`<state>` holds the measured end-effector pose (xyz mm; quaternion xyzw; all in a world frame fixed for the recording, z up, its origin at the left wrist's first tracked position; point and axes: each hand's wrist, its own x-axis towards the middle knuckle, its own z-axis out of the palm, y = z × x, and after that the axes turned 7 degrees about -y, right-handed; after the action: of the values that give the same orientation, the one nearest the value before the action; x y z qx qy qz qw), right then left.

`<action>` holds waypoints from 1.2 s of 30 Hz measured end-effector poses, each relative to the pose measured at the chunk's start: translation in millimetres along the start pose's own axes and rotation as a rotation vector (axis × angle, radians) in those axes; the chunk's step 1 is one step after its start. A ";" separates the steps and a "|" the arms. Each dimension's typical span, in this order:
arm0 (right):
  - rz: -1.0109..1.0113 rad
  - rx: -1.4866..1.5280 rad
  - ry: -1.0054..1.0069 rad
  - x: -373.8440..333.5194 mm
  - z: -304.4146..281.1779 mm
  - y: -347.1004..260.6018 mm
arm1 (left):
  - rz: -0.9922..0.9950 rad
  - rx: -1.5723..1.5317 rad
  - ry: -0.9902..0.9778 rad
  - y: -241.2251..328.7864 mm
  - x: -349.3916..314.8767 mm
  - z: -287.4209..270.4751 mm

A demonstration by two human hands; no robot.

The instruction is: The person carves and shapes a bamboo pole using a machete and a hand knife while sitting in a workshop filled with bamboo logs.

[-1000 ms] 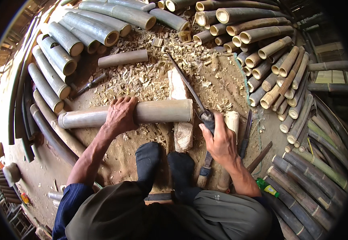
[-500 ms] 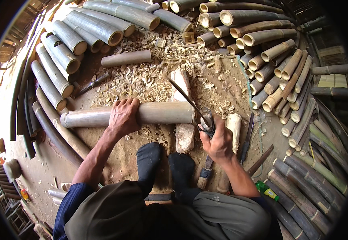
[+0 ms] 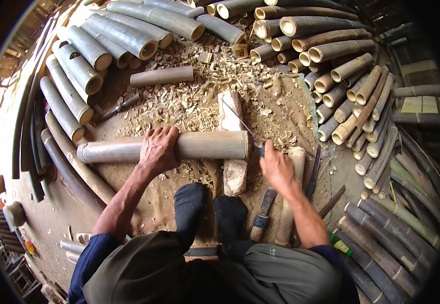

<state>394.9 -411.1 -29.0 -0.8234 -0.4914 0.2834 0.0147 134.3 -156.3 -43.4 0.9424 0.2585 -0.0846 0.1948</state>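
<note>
Across the wooden block: the bamboo tube lies sideways, its right end near the block's right edge, its left end well off over the ground.
Left hand: watching from afar, I see its fingers clamped over the tube, near the middle.
Right hand: somewhat blurred, yet I make out fingers closed round the dark handle of a knife; its thin blade points away, just beside the tube's right end. I cannot tell whether it touches.
Blade work: I judge the step to be trimming at that end, the left hand steadying.
Next stroke: to me it calls for a firm left hold and a controlled edge.
Near edge: I mind the socked feet and the spare knife beside them.
Open room: low shavings beyond the tube leave space; the stacked tubes sit well apart.
</note>
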 end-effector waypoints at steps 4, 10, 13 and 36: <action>-0.114 0.131 0.166 -21.7 -40.6 -28.7 | -0.004 0.034 0.064 -8.7 -10.6 7.6; -0.258 0.203 0.387 -17.7 -5.1 -21.1 | 0.040 0.071 0.240 6.2 -13.3 14.7; -0.017 0.174 -0.031 -5.7 -5.3 -1.4 | 0.042 0.080 0.259 1.2 -18.0 23.1; -0.051 0.360 0.147 -41.7 -31.3 -44.1 | -0.001 0.102 -0.018 -14.7 -16.3 -21.5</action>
<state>359.8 -414.4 29.5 -0.8132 -0.4511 0.3054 0.2051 114.1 -143.3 -24.4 0.9502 0.2525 -0.1061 0.1485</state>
